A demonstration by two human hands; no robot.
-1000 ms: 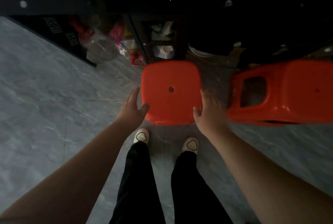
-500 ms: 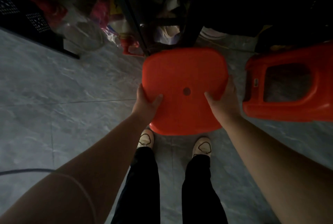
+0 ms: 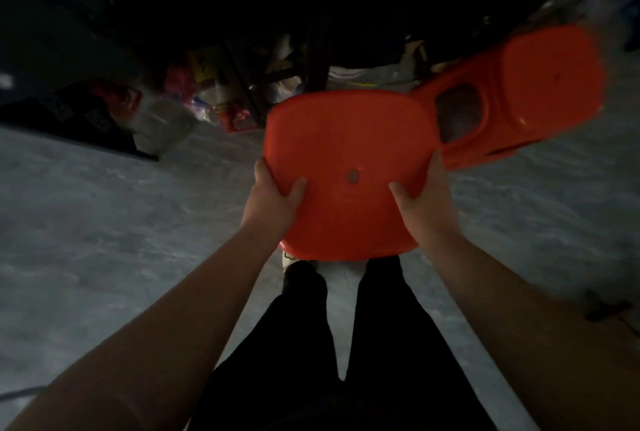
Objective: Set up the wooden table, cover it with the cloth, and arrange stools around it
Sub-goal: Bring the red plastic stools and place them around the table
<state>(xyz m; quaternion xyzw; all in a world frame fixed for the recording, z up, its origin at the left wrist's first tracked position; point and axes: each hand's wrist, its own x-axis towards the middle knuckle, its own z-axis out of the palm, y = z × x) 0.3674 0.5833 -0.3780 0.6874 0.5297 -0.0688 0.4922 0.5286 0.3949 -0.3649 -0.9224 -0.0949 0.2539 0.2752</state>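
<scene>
Now | both hands (image 3: 273, 200) grip smooth rounded-square orange plastic stool (image 3: 346, 153)

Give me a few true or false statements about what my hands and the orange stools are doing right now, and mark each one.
1. Both hands grip the nearer orange stool by its seat edges. True: the left hand and the right hand each have a thumb on top of the seat.
2. The second orange stool stands upright. False: it lies on its side.
3. The seat has a small hole near its middle. True.
4. The floor is bare wood. False: it looks like grey, marbled tile.
5. The left hand is empty. False: it holds the stool.
</scene>
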